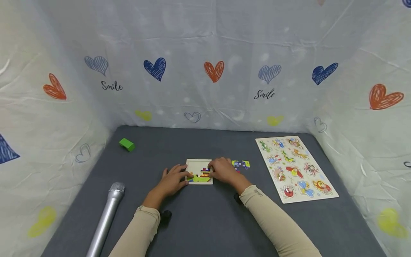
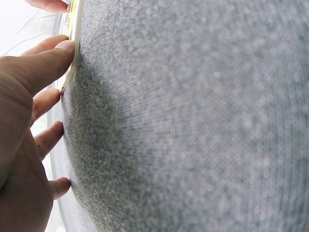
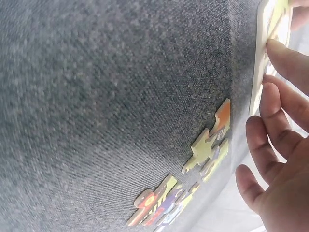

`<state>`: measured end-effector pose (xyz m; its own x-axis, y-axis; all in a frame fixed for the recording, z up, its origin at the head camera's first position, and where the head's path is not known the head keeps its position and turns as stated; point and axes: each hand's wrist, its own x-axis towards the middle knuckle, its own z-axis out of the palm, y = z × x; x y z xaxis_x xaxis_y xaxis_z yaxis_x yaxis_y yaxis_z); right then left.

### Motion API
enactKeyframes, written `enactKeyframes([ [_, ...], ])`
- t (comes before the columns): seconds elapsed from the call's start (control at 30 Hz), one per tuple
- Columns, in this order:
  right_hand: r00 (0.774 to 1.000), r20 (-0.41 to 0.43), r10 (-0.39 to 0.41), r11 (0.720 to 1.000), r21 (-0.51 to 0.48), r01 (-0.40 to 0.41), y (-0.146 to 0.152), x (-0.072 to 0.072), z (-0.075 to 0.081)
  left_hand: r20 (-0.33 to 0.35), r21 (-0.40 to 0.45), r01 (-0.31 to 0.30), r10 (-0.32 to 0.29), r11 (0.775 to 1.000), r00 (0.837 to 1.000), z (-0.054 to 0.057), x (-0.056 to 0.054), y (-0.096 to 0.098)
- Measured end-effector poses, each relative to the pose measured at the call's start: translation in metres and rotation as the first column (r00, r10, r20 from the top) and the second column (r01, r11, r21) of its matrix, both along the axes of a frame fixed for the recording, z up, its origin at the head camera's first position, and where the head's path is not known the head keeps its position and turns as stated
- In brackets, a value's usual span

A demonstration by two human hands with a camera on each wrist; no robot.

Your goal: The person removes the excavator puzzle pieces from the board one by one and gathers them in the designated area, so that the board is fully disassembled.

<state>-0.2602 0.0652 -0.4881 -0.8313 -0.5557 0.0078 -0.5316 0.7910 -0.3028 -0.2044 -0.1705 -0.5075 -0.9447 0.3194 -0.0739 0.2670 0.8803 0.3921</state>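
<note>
A small jigsaw puzzle board (image 1: 199, 162) with a pale rim lies on the dark tabletop, with fitted pieces showing green ground and a red and purple shape. My left hand (image 1: 171, 181) rests at its lower left corner. In the left wrist view the thumb (image 2: 63, 55) lies along the front rim, and the other fingers are spread. Over the board's right side, my right hand (image 1: 224, 171) has its thumb and index finger round a puzzle piece that they mostly hide. Several loose puzzle pieces (image 3: 203, 152) lie beside this hand on the cloth.
A larger picture board of insects (image 1: 297, 169) lies to the right. At the far left is a green block (image 1: 127, 144), and nearer on that side a silver microphone (image 1: 107, 214). Printed white sheets (image 1: 212, 100) enclose the table's back and sides.
</note>
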Motion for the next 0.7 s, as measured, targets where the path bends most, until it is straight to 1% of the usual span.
enactKeyframes([
  [0.3, 0.999, -0.004, -0.047, 0.999, -0.022, 0.047, -0.0007, 0.0008, -0.0003, -0.01, 0.006, 0.007, -0.007, 1.0, 1.0, 0.0042, 0.0009, 0.0009],
  [0.5, 0.998, -0.031, -0.055, 0.998, -0.038, 0.054, -0.0017, 0.0012, 0.0002, -0.005, 0.011, 0.01, -0.01, 1.0, 1.0, 0.003, 0.0013, 0.0005],
  [0.7, 0.999, 0.01, -0.049, 0.993, -0.103, 0.05, -0.0019, 0.0009, 0.0051, -0.008, 0.015, 0.014, -0.014, 1.0, 1.0, 0.0012, 0.0008, -0.0004],
])
